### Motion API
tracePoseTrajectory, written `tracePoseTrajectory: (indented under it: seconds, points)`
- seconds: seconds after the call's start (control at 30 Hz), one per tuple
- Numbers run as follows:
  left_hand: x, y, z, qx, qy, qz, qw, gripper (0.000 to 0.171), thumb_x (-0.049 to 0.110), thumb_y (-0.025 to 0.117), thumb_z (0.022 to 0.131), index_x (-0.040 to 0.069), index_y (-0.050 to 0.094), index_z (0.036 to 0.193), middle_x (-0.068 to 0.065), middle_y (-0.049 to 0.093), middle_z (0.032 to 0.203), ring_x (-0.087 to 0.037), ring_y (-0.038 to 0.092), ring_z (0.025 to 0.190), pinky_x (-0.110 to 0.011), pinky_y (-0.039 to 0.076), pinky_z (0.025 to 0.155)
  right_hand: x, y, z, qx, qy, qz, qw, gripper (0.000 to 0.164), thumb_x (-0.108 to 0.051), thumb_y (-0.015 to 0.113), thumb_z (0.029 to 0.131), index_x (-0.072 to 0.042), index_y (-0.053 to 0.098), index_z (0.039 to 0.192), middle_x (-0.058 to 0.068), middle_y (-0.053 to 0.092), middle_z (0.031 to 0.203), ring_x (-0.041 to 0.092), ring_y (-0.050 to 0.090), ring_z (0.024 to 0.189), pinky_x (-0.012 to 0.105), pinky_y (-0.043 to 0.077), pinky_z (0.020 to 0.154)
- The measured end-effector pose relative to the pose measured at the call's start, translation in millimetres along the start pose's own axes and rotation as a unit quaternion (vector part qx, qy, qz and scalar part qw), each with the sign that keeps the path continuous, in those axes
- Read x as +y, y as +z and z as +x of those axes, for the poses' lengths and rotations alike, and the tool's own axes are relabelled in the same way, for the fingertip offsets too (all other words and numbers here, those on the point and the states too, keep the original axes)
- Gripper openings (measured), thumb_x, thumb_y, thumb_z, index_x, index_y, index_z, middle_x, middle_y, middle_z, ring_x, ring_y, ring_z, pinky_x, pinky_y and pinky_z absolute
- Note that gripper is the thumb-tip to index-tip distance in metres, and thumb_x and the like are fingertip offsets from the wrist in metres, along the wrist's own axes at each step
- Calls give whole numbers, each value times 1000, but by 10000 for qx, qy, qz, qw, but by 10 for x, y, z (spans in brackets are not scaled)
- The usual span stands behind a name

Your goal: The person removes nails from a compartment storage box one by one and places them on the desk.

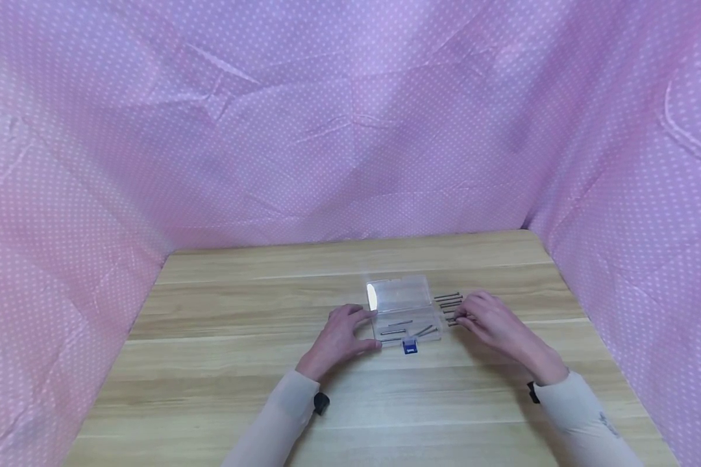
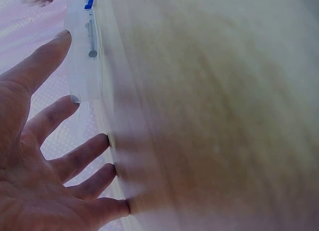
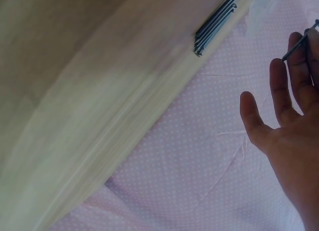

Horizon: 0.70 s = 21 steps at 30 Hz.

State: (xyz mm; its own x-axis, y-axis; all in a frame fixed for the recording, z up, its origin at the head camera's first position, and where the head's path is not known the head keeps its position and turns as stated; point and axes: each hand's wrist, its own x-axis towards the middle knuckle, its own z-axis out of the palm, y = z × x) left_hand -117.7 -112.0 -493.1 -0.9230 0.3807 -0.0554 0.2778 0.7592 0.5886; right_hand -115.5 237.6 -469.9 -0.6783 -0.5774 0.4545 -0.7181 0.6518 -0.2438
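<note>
A clear plastic box [image 1: 405, 322] stands with its lid [image 1: 400, 293] raised back and several loose metal nails [image 1: 393, 333] inside. On its front edge is a blue label [image 1: 409, 346]. My left hand [image 1: 343, 334] rests at the box's left end, fingers spread, thumb tip near the front corner and index fingertip near the back one. In the right wrist view, my right hand [image 3: 294, 111] pinches a nail [image 3: 295, 47] between thumb and fingers. That hand is just right of the box, above a row of nails [image 1: 450, 301] on the table.
The wood-grain table [image 1: 239, 363] runs back to a pink dotted cloth [image 1: 350, 130], which also hangs at both sides. Dark wrist straps show at the left cuff [image 1: 321, 403] and right cuff [image 1: 533, 392].
</note>
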Motion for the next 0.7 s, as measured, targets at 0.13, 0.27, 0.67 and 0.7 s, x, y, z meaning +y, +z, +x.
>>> tracePoseTrajectory:
  seconds: [0.13,0.27,0.67,0.7]
  points:
    - [11,-9,-6,2,28,-6,10000,70,45,86,82,18,64,142,-15,52,148,-38,44,139,-56,38,116,16,5,-22,35,-50,-54,10000,23,1,82,80,-12,70,94,-4,68,91,24,63,94,51,55,81]
    - [18,-12,-6,-5,33,-17,10000,70,45,86,82,17,64,142,-15,52,148,-38,44,138,-55,39,115,36,14,-46,56,-89,-80,9999,24,1,82,79,-13,69,92,-4,67,90,24,63,93,51,55,79]
    - [14,-25,-8,-53,-36,17,10000,70,45,86,82,21,63,144,-14,51,150,-38,43,140,-56,39,115,79,48,-91,-231,51,-225,9995,19,-2,82,81,-11,69,92,-2,66,89,22,62,89,45,56,75]
    - [13,-26,-8,-52,-25,20,10000,70,45,86,82,21,63,144,-14,51,150,-38,43,140,-56,39,115,76,49,-95,-288,117,-235,9992,19,-2,82,82,-11,69,92,-2,66,90,21,62,90,45,56,75]
